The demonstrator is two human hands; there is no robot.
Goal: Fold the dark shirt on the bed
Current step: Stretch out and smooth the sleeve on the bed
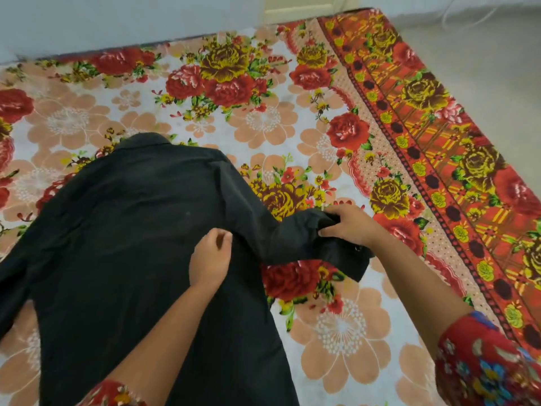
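The dark shirt (pixel 123 244) lies spread flat on the bed, back side up, collar pointing away from me. Its right sleeve (pixel 281 235) stretches out to the right across the sheet. My right hand (pixel 348 227) grips that sleeve near the cuff, thumb under and fingers over the cloth. My left hand (pixel 210 259) rests on the shirt's body beside the right armpit, fingers loosely curled, and I cannot tell whether it pinches the fabric. The left sleeve runs off toward the lower left edge of the view.
The bed carries a floral sheet (pixel 263 118) with red and yellow roses and an orange patterned border (pixel 439 159) along its right edge. A pale wall (pixel 117 19) stands behind the bed, and grey floor (pixel 483 54) lies to the right.
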